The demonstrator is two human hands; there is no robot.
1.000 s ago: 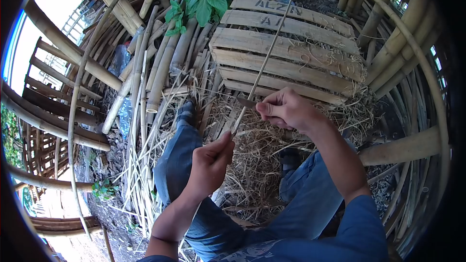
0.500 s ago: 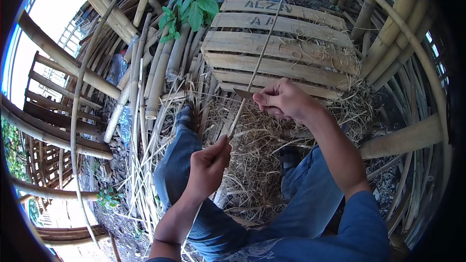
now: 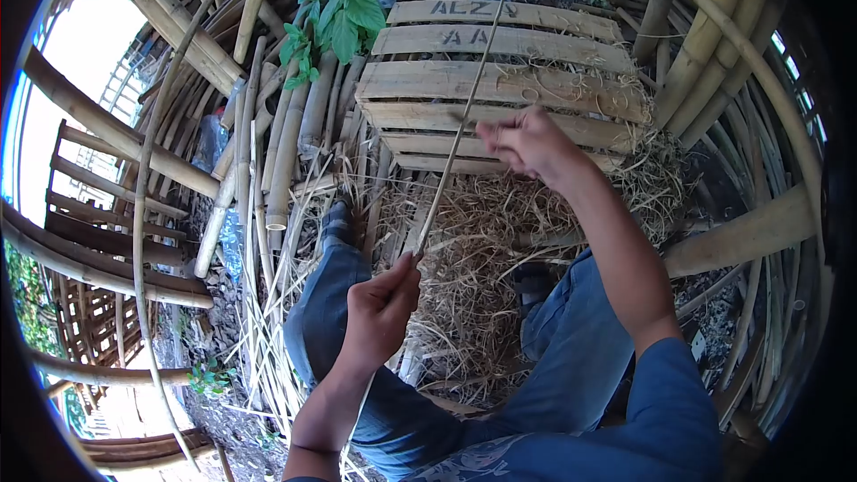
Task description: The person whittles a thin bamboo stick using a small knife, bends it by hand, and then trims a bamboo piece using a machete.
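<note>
A long thin bamboo strip (image 3: 456,143) slants up and away in front of me. Its near end is closed in the fist of my left hand (image 3: 382,308), above my left knee. My right hand (image 3: 528,145) grips a small knife (image 3: 462,120), whose blade lies by the strip around its middle and is blurred. The knife's handle is mostly hidden inside my fingers. Whether the blade touches the strip I cannot tell. Beyond the hands lies a slatted wooden crate (image 3: 500,82) with dark lettering on it.
Curly bamboo shavings (image 3: 473,303) cover the ground between my legs. Pale thin strips (image 3: 261,339) lie heaped at the left. Thick bamboo poles (image 3: 284,161) and a leafy green plant (image 3: 344,18) stand beyond them. A thick pole (image 3: 745,232) juts in from the right.
My right hand with the knife has moved farther up the strip, away from my left hand. The strip's far end has shifted slightly left and down. My left hand keeps its hold.
</note>
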